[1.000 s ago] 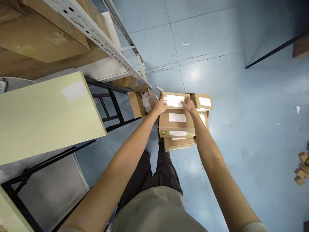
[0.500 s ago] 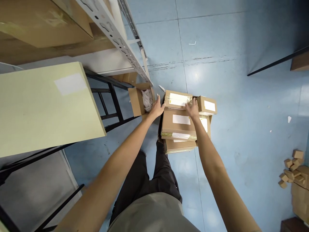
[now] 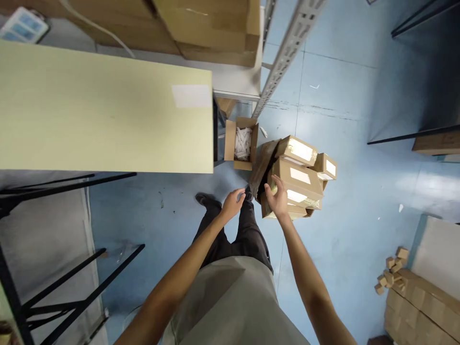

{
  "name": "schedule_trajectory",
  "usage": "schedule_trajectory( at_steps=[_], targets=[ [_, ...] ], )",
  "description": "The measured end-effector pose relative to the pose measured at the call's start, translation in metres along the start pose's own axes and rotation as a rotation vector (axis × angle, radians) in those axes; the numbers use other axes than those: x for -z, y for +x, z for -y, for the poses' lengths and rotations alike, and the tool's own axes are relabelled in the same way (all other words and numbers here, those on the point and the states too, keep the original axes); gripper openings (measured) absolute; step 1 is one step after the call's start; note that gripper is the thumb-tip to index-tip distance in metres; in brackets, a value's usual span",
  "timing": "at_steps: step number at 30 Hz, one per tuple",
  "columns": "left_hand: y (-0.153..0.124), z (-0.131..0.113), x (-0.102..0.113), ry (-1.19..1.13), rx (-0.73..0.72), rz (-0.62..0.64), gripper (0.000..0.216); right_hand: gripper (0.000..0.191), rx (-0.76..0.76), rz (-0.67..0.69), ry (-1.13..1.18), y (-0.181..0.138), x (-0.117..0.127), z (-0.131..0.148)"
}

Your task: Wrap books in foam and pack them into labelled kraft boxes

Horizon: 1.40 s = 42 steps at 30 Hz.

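Several taped cardboard boxes (image 3: 293,178) with white labels are piled in a larger open carton (image 3: 263,160) on the floor. My right hand (image 3: 277,197) is in front of the pile's near left side, thumb and fingers apart and nothing in it; whether it touches a box I cannot tell. Left of it, my left hand (image 3: 233,203) hangs above my legs, holding nothing, its fingers loosely curved with the thumb apart. A small open box (image 3: 243,143) with white scraps in it stands left of the pile.
A pale yellow tabletop (image 3: 108,110) on black legs extends at the left. Behind it, a metal shelf post (image 3: 287,57) rises beside big cartons (image 3: 215,28). Far right on the floor are stacked cartons (image 3: 413,306) with several little boxes (image 3: 393,270) on top.
Both hands have drawn back from the box pile toward my body. The view has shifted, so the table and the pile appear farther right.
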<state>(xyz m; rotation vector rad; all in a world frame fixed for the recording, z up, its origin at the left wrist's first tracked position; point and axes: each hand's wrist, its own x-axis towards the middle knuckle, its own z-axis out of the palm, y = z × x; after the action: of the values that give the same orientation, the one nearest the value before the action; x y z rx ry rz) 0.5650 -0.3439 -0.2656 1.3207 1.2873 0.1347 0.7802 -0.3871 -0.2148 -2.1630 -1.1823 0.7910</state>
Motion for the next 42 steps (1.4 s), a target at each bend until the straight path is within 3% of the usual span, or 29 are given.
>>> schedule_trajectory(
  at_steps=[3,7,12,16,21,24,28,36,42],
  targets=[
    [-0.026,0.025,0.047,-0.051,-0.021,-0.039,0.028,0.046,0.029,0.106,0.0,-0.033,-0.064,0.051],
    [-0.054,0.068,0.128,-0.126,-0.062,-0.167,0.032,0.042,0.104,0.269,-0.032,-0.067,-0.146,0.113],
    [-0.095,0.134,0.229,-0.241,0.073,-0.377,0.031,0.039,0.274,0.461,-0.108,-0.085,-0.231,0.182],
    [-0.134,0.179,0.282,-0.353,0.151,-0.533,0.03,0.037,0.378,0.564,-0.186,-0.088,-0.273,0.226],
    [-0.174,0.21,0.319,-0.458,0.201,-0.672,0.03,0.035,0.49,0.621,-0.201,-0.088,-0.286,0.278],
    [-0.189,0.213,0.339,-0.49,0.24,-0.733,0.027,0.036,0.546,0.662,-0.172,-0.079,-0.287,0.309],
    [-0.198,0.2,0.372,-0.522,0.234,-0.863,0.025,0.041,0.588,0.75,-0.145,-0.051,-0.303,0.354],
    [-0.233,0.147,0.453,-0.572,0.131,-1.177,0.035,0.048,0.783,1.008,-0.12,0.002,-0.373,0.477],
    [-0.286,0.138,0.493,-0.613,0.166,-1.402,0.041,0.043,0.962,1.148,-0.071,-0.008,-0.416,0.568]
  ],
)
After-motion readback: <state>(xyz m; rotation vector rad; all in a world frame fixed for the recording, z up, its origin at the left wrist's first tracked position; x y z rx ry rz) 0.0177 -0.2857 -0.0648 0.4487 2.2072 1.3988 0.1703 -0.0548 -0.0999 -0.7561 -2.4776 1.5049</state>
